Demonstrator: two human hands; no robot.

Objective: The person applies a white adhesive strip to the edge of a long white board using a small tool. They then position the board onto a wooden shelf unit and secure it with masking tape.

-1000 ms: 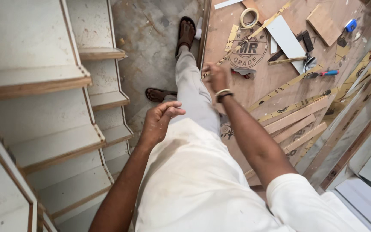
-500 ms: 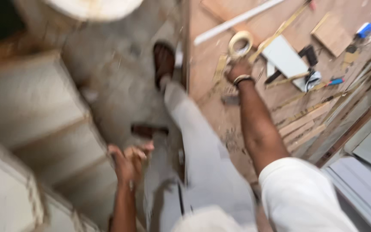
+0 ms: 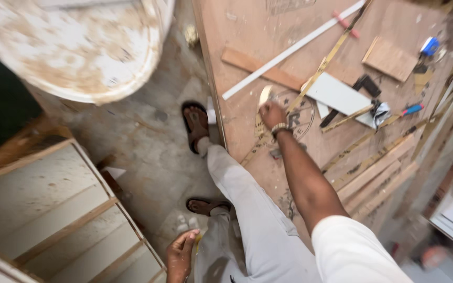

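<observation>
Left hand (image 3: 180, 256) low at near edge, beside the person's thigh, fingers loosely curled, holding nothing visible. Just left of it: white shelf unit (image 3: 53, 209) with wood-edged boards. Sandalled feet on the concrete floor (image 3: 148, 141). Right hand (image 3: 271, 113) stretched out over the plywood sheet (image 3: 247, 47), fingers pinching a roll of tape (image 3: 265, 96), raised on edge at the sheet's left part. Right of it: white panel (image 3: 339, 94), black tool (image 3: 365, 84). Farther: long white strip (image 3: 289, 51), blue-capped item (image 3: 429, 46). Far left: round white paint-stained top (image 3: 74, 47).
</observation>
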